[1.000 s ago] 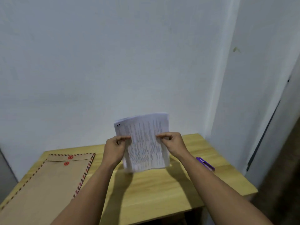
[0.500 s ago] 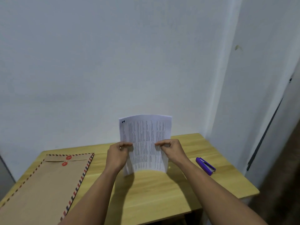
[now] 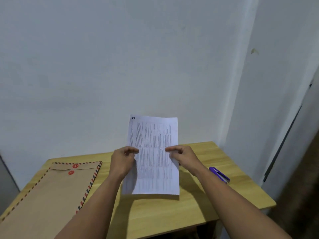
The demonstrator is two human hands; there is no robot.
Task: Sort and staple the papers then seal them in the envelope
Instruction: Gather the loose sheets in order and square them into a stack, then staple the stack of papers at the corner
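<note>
A stack of white printed papers [image 3: 152, 152] stands upright above the wooden table [image 3: 172, 213], a handwritten number in its top left corner. My left hand [image 3: 123, 161] pinches its left edge and my right hand [image 3: 183, 156] pinches its right edge at mid height. The bottom edge of the stack hangs just over the tabletop; I cannot tell if it touches. A large brown envelope [image 3: 50, 192] with a striped border and two red string buttons lies flat on the left of the table. A purple stapler [image 3: 219, 174] lies on the right side.
A pale wall stands right behind the table. A second wall or door panel [image 3: 276, 100] closes in on the right, with a dark gap beside it. The table's front and right edges fall away to a dark floor.
The papers were straightened from a bowed, tilted hold to an upright flat stack and lowered toward the table. Both hands stayed on the side edges.
</note>
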